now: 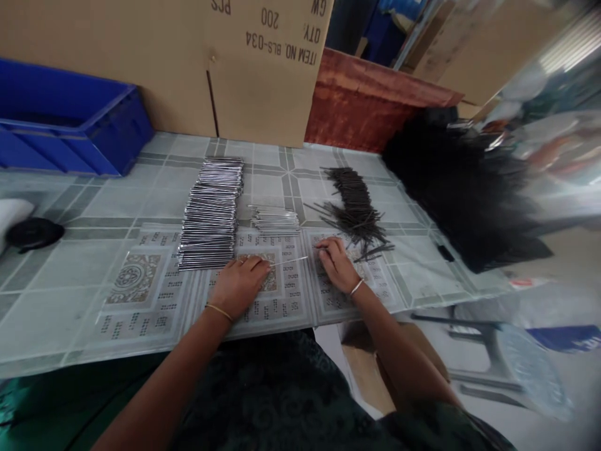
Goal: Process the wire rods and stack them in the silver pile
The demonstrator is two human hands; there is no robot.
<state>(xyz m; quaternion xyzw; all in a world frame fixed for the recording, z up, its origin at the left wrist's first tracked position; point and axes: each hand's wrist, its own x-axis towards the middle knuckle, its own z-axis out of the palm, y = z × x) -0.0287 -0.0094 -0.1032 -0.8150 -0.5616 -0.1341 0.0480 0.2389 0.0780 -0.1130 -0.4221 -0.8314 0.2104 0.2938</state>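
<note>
Grip (L) [238, 283] on thin rod [290, 260] over check-print tblcloth [49, 307], cardbd box [263, 94] behind.

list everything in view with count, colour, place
long rods: one row, silver, centre left
short rods: one bunch, silver, centre
thin sticks: one pile, dark, centre right
single rod: one, silver, front centre
bin: one, blue, far left
cardboard: one, brown, far edge
panel: one, reddish, behind table
heap: one, black, right edge
round object: one, black, left edge
tablecloth: one, pale grey, tabletop
stool: one, pale blue, right
right background: blurred
left hand: one, holding single rod
right hand: one, near thin sticks
</note>
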